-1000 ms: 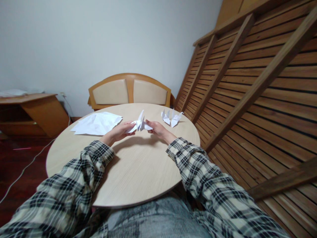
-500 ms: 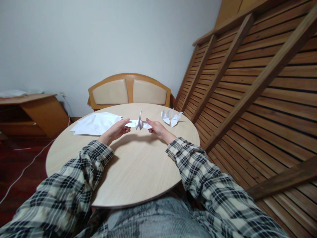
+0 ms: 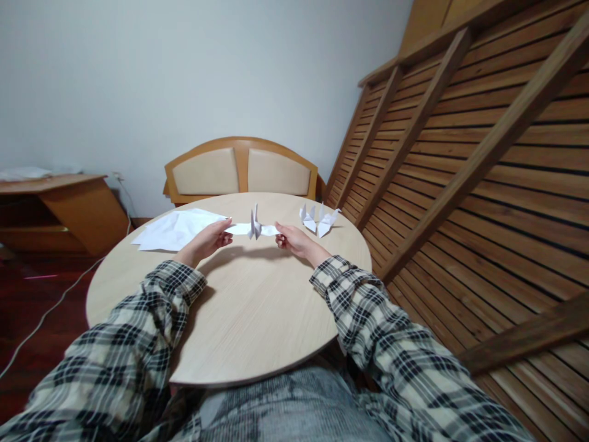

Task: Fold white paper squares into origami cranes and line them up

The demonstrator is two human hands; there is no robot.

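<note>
I'm watching the left hand point(image 3: 209, 239) and right hand point(image 3: 297, 240) pinching opposite wings of a paper crane point(image 3: 254, 228), which is hanging over the table point(image 3: 257, 307) mid-frame; tugging too hard could tear the folds.

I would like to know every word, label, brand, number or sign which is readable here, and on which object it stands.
There is none that can be read: none on the held folded paper, white sheets, paper figures or table.
White items on the cabinet: too blurred to tell.
</note>
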